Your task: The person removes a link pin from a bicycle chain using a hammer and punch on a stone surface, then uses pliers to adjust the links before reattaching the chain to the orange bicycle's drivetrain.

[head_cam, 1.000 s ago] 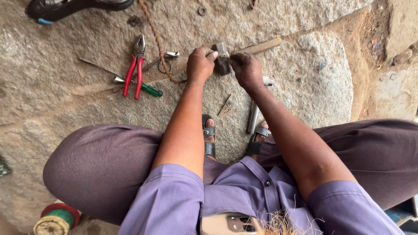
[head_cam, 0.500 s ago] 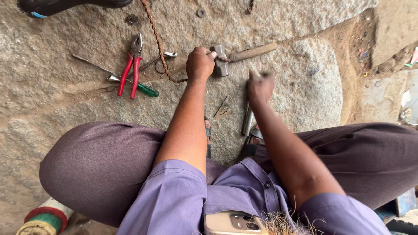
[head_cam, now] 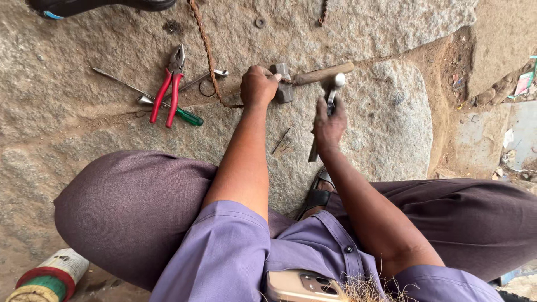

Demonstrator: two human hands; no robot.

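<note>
A rusty chain [head_cam: 208, 61] is laid across the stone slab [head_cam: 391, 117], and one end of it is pinned against a grey metal block [head_cam: 281, 84] by the left hand [head_cam: 258, 86]; the left grip is closed on the chain right beside the block. A small hammer [head_cam: 331, 89] is held raised just right of the block by the right hand [head_cam: 329, 126], the right grip wrapped around its handle, the head poised above the block and not touching it. A wooden handle [head_cam: 324, 72] is seen lying just beyond the block, angled away to its right.

Progress, as judged: the chain is already seated on the block and steadied, the striking tool is up; no strike is landed at this moment, and whether a link or pin is loosened cannot be told. The hitting and any freeing of the link appear to be left.

Left of the block, red-handled pliers [head_cam: 168, 89], a green-handled screwdriver [head_cam: 182, 114] and a thin metal rod [head_cam: 120, 81] are spread out, well apart from it. A washer [head_cam: 260, 22] is seen far beyond the block. A thin nail [head_cam: 281, 140] lies near the block on the person's side. Right of the block, bare stone runs to a dirt-filled edge [head_cam: 447, 84], so swing room is open there. A paint tin [head_cam: 47, 277] sits far below-left of the block.
</note>
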